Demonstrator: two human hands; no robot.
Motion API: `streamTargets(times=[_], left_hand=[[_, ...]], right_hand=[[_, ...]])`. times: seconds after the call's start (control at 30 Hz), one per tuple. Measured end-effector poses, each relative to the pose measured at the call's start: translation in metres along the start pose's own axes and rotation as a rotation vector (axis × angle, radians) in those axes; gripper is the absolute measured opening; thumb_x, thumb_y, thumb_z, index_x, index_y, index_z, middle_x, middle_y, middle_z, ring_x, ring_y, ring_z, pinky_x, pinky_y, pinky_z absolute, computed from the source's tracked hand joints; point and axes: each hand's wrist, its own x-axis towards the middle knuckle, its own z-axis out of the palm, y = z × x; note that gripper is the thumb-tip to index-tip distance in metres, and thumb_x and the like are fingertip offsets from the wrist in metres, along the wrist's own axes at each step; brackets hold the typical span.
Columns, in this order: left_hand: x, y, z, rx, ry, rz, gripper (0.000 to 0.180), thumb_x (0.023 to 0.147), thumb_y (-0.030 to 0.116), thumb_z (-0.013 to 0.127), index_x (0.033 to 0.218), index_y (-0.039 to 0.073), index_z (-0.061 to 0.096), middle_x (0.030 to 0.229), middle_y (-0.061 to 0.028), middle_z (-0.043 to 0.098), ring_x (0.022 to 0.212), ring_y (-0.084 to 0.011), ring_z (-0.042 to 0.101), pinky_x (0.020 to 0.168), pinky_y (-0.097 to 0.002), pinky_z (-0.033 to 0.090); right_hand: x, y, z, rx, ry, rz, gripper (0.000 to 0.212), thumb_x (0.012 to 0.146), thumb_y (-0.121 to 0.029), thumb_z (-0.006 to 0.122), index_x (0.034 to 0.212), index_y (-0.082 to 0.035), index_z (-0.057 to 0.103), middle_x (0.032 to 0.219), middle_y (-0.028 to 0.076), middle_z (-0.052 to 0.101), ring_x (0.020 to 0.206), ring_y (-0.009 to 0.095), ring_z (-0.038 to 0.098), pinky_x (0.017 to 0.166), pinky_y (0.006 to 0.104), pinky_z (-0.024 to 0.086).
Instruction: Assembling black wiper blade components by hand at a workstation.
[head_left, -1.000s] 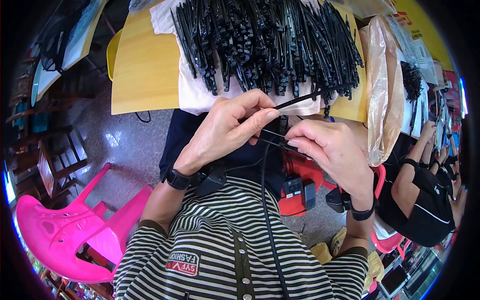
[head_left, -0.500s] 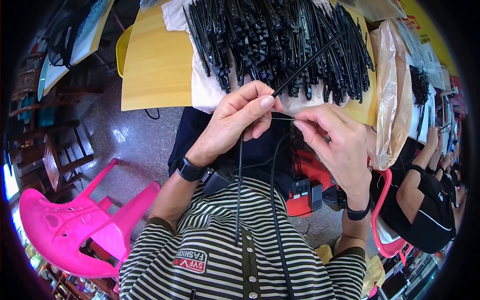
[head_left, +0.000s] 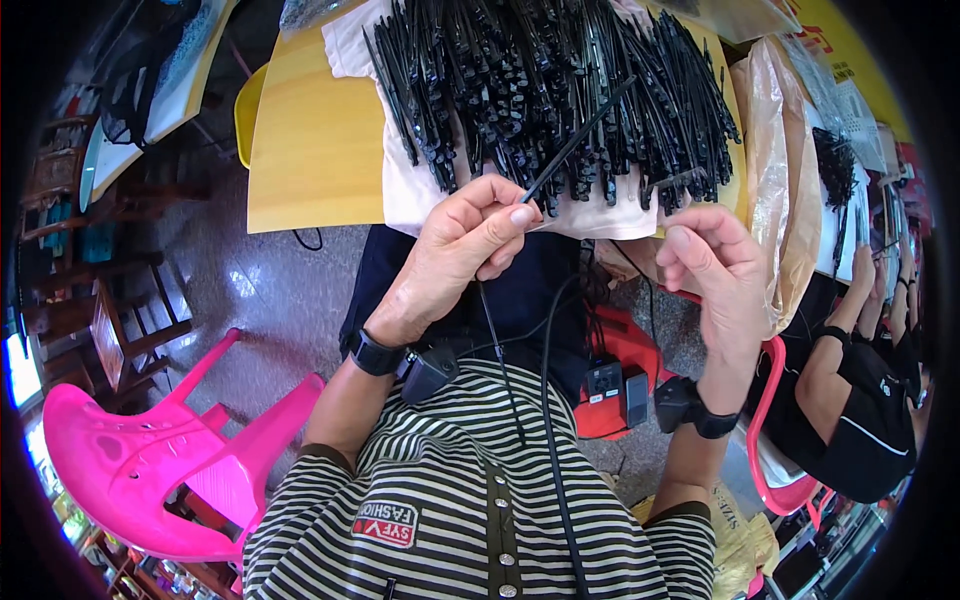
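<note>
My left hand [head_left: 472,232], in the middle, is closed in a pinch on a long, thin black strip [head_left: 575,140]. The strip slants up and right from my fingertips, across the near side of the pile. A thin black cord [head_left: 498,345] hangs below the same hand over my striped shirt; whether it belongs to the strip is hidden in my grip. My right hand [head_left: 715,265] is raised apart on the right, fingers curled and thumb pressed to them. What it holds, if anything, I cannot make out. Beyond both hands lies a dense pile of similar black strips [head_left: 520,90].
The pile rests on pale pink cloth [head_left: 425,190] over a wooden table [head_left: 315,150]. A crinkled plastic bag [head_left: 780,190] hangs at the table's right. A pink plastic chair [head_left: 130,460] stands left, a red one [head_left: 765,430] right. Another person [head_left: 850,400] sits at far right.
My right hand has moved right, away from my left hand and the thin line it was pinching there. My left hand has shifted slightly left and keeps the black strip.
</note>
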Motion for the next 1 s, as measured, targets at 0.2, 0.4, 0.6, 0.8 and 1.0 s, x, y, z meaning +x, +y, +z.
streamTargets(times=[0.2,0.4,0.6,0.8,1.0], left_hand=[[-0.002,-0.004,0.006,-0.046,-0.047,-0.032,0.013,0.095,0.017,0.053,0.099,0.005,0.053,0.065,0.0054,0.042,0.054,-0.0022,0.034,0.046,-0.018,0.026],[-0.003,-0.009,0.01,-0.085,-0.054,-0.07,0.017,0.096,0.021,0.049,0.1,0.005,0.053,0.064,0.0045,0.042,0.053,-0.0032,0.035,0.047,-0.0185,0.027],[-0.005,-0.009,0.012,-0.084,-0.042,-0.132,0.021,0.098,0.023,0.043,0.102,0.005,0.051,0.064,0.0,0.045,0.054,-0.0074,0.041,0.049,-0.0206,0.032],[-0.007,-0.003,0.009,-0.006,-0.026,-0.092,0.02,0.097,0.021,0.043,0.103,0.003,0.051,0.07,-0.0034,0.053,0.057,-0.0098,0.048,0.053,-0.0215,0.039],[-0.011,0.004,0.006,0.106,0.002,-0.083,0.02,0.097,0.022,0.043,0.105,0.005,0.05,0.072,-0.0035,0.054,0.058,-0.0097,0.05,0.052,-0.021,0.04]], right_hand=[[0.001,0.015,0.045,0.12,-0.077,0.258,0.019,0.086,-0.017,0.066,0.096,-0.003,0.06,0.072,0.002,0.061,0.057,0.004,0.054,0.049,0.0162,0.044],[-0.001,0.029,0.063,0.341,-0.035,0.139,0.017,0.089,-0.018,0.061,0.093,-0.001,0.059,0.076,0.005,0.063,0.062,0.008,0.059,0.052,0.0186,0.049],[-0.003,0.033,0.061,0.334,-0.008,0.13,0.016,0.09,-0.017,0.06,0.093,-0.001,0.059,0.076,0.005,0.062,0.063,0.007,0.058,0.052,0.0187,0.048],[-0.004,0.033,0.062,0.353,-0.012,0.109,0.015,0.09,-0.016,0.059,0.092,-0.002,0.058,0.077,0.004,0.061,0.064,0.007,0.057,0.053,0.0188,0.048],[-0.004,0.033,0.063,0.345,-0.04,0.069,0.013,0.09,-0.016,0.059,0.091,-0.002,0.058,0.077,0.004,0.061,0.065,0.007,0.057,0.054,0.019,0.047]])
